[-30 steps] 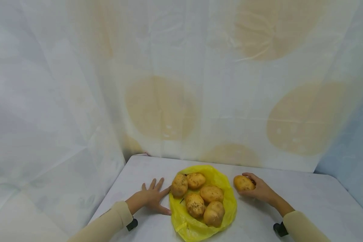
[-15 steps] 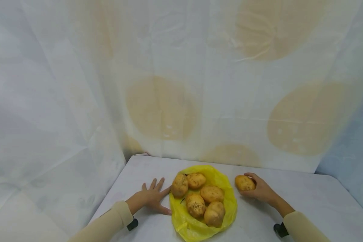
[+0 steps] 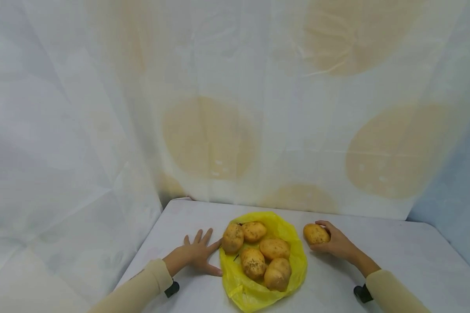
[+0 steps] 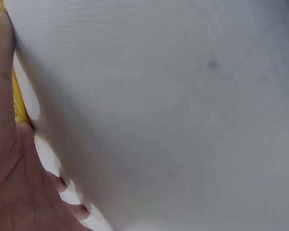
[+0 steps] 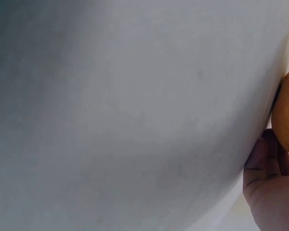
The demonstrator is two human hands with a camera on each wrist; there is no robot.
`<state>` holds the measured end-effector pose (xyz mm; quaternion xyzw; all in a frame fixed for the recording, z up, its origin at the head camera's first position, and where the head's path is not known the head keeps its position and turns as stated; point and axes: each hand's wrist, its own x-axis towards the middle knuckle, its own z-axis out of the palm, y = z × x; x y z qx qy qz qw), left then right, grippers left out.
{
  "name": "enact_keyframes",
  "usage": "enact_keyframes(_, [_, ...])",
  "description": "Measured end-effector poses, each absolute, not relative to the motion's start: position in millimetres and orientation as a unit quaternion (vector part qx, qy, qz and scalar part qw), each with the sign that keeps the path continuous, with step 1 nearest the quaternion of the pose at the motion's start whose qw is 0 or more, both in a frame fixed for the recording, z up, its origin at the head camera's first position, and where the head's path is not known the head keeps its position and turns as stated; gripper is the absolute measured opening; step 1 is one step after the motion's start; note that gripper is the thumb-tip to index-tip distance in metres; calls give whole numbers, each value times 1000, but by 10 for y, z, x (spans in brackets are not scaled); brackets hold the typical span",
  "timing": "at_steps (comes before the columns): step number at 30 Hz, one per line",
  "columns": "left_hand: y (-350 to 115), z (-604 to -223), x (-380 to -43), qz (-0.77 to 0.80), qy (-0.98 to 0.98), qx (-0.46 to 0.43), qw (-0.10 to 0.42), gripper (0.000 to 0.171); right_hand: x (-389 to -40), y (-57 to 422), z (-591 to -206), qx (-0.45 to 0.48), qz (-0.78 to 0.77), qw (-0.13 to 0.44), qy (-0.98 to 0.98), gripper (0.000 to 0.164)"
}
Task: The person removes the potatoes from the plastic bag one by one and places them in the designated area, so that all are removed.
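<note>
On the white table lies a yellow plastic bag (image 3: 235, 295), spread wide with several potatoes (image 3: 274, 249) in it. My left hand (image 3: 197, 255) rests at the bag's left side, fingers spread straight, the index fingertip and thumb at the bag's edge. Right of the bag, my right hand (image 3: 335, 243) holds a single potato (image 3: 315, 234) between thumb and fingers, low at the tabletop. In the right wrist view that potato (image 5: 286, 115) is cut off by the frame's edge. The left wrist view shows the palm and thumb beside a strip of yellow bag (image 4: 19, 103).
The white table (image 3: 395, 252) reaches back to a pale curtain (image 3: 282, 130) with tan round spots. Another white sheet (image 3: 62, 174) hangs along the left side, and a bluish one (image 3: 462, 191) at the right. Dark wrist cameras (image 3: 362, 295) sit under the sleeves.
The right hand and its potato shift very slightly to the right early on, then stay nearly still. The left hand and the bag of potatoes keep their places.
</note>
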<state>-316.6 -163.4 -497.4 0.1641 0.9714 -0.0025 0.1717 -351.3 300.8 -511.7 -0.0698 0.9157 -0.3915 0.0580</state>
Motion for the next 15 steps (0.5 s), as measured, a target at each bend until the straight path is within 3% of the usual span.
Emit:
enact_keyframes(10, [-1639,-5001,-3192,4,971,160,177,106,-3480,3072,-5084,-75,-364,42,927,104])
enact_keyframes(15, [-1650,-5017,-3210,5,971,160,178,107,-3378,3171,-4970,-84,-303,-48,948,93])
